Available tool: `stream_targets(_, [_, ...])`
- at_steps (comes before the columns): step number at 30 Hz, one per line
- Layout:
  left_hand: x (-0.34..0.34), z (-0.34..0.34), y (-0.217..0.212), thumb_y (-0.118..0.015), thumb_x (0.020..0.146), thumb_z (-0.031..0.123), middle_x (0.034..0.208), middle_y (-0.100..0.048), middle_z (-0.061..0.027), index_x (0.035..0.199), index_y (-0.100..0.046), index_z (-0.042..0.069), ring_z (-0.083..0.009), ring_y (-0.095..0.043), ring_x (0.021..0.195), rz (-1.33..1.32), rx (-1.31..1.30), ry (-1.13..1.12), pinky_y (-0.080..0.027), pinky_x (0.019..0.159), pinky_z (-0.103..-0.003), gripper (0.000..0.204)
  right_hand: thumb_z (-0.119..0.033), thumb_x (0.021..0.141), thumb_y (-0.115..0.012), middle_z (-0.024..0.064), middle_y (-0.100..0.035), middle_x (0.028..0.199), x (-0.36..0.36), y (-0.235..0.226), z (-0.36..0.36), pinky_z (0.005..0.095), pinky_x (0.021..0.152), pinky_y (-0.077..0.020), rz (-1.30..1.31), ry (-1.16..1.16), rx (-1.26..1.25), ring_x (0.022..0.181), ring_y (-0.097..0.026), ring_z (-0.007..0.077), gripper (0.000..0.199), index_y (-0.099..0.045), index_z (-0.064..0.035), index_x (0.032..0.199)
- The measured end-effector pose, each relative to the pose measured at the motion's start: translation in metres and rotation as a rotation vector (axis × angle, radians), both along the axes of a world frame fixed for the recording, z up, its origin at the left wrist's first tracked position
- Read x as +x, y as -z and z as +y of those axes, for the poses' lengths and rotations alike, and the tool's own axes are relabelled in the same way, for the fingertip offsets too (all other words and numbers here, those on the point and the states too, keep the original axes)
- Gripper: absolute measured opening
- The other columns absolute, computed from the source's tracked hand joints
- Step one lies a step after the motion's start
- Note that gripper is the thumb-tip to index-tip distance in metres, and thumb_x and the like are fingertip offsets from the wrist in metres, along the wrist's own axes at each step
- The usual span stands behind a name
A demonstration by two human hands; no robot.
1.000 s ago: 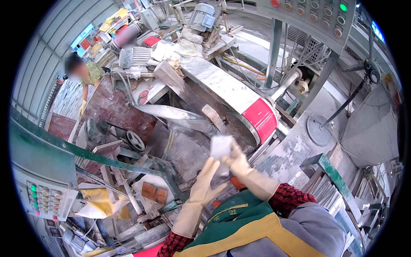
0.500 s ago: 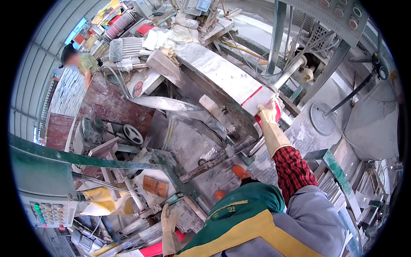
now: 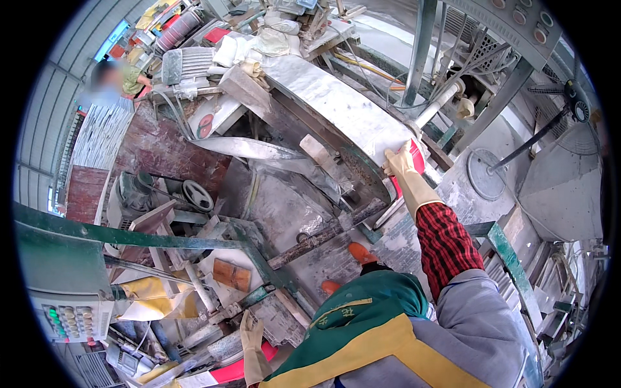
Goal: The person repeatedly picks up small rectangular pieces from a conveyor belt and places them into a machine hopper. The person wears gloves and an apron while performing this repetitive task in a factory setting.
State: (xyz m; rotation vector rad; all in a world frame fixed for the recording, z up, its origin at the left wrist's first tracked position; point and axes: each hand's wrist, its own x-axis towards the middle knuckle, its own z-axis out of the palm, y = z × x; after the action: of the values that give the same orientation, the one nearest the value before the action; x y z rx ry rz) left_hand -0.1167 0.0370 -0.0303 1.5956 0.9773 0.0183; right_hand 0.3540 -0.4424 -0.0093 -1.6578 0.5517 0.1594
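Observation:
My right hand (image 3: 404, 169), in a cream rubber glove, reaches forward and rests on the near end of a long white belt (image 3: 330, 107). Its fingers are extended over the surface, beside a red patch (image 3: 416, 157) at the belt's rounded end. Low in the view, my left hand (image 3: 252, 336), gloved alike, has its fingers stretched forward beside a dusty metal block (image 3: 279, 320). A red and white band (image 3: 229, 371) runs by its wrist and passes partly behind it.
A green-framed control box (image 3: 71, 317) stands at left, another button panel (image 3: 517, 19) at upper right. A pulley wheel (image 3: 197, 195), a brown brick (image 3: 231, 275) and a fan (image 3: 576, 100) are around me. At far left, a person (image 3: 132, 81) bends over stacked strips.
My right hand has shifted slightly left on the belt, and the red line across the belt no longer shows. My left hand stays nearly in place. The other person has bent lower.

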Motion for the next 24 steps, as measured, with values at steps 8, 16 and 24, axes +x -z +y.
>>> stream_targets(8, [-0.013, 0.057, -0.020, -0.060, 0.079, 0.000, 0.115, -0.056, -0.0132, 0.123, -0.047, -0.004, -0.0218, -0.053, 0.106, -0.044, 0.374, -0.023, -0.040, 0.093, -0.029, 0.046, -0.009, 0.087, -0.055, 0.0169, -0.061, 0.073, -0.016, 0.050, -0.008, 0.0313, 0.045, -0.0470, -0.252, 0.023, 0.620, 0.051, -0.057, 0.0222, 0.077, -0.003, -0.0150, 0.144])
stream_targets(16, [-0.102, 0.123, -0.056, -0.051, 0.090, 0.040, 0.142, -0.032, -0.0216, 0.135, -0.040, 0.007, -0.0345, -0.029, 0.132, 0.497, 1.045, -0.151, -0.024, 0.109, -0.039, 0.057, 0.000, 0.075, -0.056, 0.0083, -0.060, 0.067, -0.153, 0.126, -0.019, 0.0302, 0.050, -0.0502, -0.072, 0.009, -0.119, 0.057, -0.060, 0.0196, 0.063, -0.037, -0.0086, 0.135])
stream_targets(24, [-0.144, 0.097, -0.026, -0.044, 0.093, 0.037, 0.114, -0.057, -0.0104, 0.127, -0.049, 0.012, -0.0294, -0.050, 0.102, 0.859, 1.403, -0.199, -0.039, 0.087, -0.043, 0.042, -0.019, 0.076, -0.058, 0.0174, -0.068, 0.088, -0.210, 0.155, -0.061, 0.0322, 0.064, -0.0549, 0.479, -0.907, -0.663, 0.070, -0.068, 0.0209, 0.060, -0.043, -0.0098, 0.134])
